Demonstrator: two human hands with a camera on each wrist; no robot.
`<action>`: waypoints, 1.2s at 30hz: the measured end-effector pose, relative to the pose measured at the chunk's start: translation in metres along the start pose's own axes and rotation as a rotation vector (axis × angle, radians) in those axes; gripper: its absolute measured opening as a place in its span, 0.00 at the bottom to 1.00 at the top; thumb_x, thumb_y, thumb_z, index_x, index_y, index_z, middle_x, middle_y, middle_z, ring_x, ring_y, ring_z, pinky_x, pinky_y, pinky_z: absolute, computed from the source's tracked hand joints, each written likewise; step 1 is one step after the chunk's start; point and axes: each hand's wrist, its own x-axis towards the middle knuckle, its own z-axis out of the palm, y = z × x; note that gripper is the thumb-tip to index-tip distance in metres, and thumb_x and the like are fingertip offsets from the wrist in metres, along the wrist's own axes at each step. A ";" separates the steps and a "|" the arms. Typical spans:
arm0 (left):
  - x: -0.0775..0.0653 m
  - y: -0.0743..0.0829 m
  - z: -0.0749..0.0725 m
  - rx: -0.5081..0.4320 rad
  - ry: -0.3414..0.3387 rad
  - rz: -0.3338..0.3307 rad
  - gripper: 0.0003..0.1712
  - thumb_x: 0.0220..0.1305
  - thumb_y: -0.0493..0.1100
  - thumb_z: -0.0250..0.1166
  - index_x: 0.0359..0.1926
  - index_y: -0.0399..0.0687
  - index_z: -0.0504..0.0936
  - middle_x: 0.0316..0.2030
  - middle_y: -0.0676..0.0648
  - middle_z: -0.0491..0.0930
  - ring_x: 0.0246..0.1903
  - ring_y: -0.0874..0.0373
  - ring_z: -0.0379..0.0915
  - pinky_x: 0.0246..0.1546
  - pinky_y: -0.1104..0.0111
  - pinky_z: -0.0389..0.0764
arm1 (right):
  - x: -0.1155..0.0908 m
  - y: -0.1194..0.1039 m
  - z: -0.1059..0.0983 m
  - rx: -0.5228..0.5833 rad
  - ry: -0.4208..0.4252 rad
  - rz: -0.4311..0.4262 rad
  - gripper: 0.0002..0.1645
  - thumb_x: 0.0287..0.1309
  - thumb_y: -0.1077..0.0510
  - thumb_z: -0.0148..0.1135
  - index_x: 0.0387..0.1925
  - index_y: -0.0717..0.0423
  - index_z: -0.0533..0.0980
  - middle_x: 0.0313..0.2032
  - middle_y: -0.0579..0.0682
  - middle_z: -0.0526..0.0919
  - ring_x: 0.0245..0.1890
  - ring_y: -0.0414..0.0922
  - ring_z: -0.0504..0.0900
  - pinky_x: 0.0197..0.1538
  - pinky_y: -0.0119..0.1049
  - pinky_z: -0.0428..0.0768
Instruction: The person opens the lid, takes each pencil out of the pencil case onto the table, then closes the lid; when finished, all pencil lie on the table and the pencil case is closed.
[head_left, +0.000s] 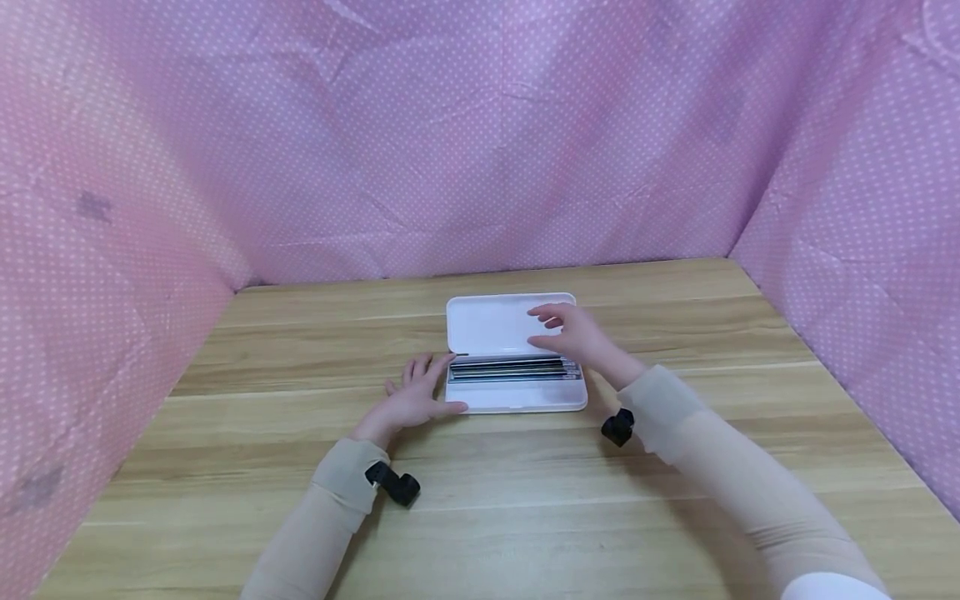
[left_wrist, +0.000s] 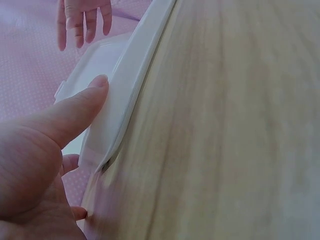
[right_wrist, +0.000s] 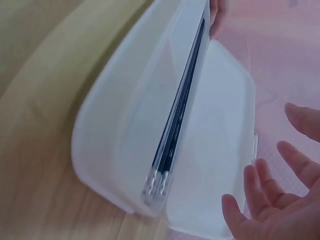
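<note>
A white plastic pencil case (head_left: 516, 397) lies open on the table, its lid (head_left: 487, 323) folded back away from me. Several dark pencils (head_left: 510, 368) lie side by side along the rear of the case; silvery ends (right_wrist: 157, 185) show at its right end. My left hand (head_left: 412, 402) holds the case's left end, thumb (left_wrist: 82, 107) against the front wall and forefinger at the rear corner by the hinge. Above the right part of the lid hovers my right hand (head_left: 573, 333), fingers spread and nothing in them.
The wood-grain table (head_left: 480, 508) extends around the case on every side. Pink polka-dot cloth (head_left: 480, 150) hangs behind the table and along both sides. Each wrist wears a small black camera, one at the left cuff (head_left: 348, 479) and one at the right cuff (head_left: 660, 408).
</note>
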 end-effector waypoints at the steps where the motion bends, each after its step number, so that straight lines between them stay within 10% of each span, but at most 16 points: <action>1: 0.000 0.000 0.000 0.001 0.000 0.000 0.53 0.52 0.64 0.67 0.73 0.66 0.48 0.73 0.37 0.37 0.71 0.36 0.26 0.58 0.29 0.28 | 0.000 -0.001 0.003 -0.015 -0.009 -0.012 0.30 0.57 0.55 0.65 0.60 0.59 0.71 0.57 0.61 0.75 0.56 0.57 0.74 0.57 0.51 0.73; 18: -0.001 0.003 -0.001 0.007 0.005 -0.010 0.52 0.53 0.63 0.67 0.73 0.63 0.49 0.73 0.37 0.38 0.71 0.35 0.26 0.58 0.30 0.28 | -0.002 -0.005 0.035 -0.338 -0.147 -0.133 0.25 0.54 0.60 0.67 0.55 0.60 0.75 0.45 0.59 0.81 0.46 0.52 0.78 0.52 0.46 0.76; 36: -0.003 0.004 0.000 0.013 0.011 -0.009 0.52 0.53 0.63 0.67 0.73 0.62 0.50 0.73 0.36 0.37 0.70 0.34 0.25 0.57 0.29 0.28 | 0.007 -0.002 0.035 -0.346 -0.279 -0.155 0.20 0.54 0.61 0.67 0.49 0.61 0.79 0.42 0.55 0.83 0.44 0.47 0.78 0.54 0.43 0.75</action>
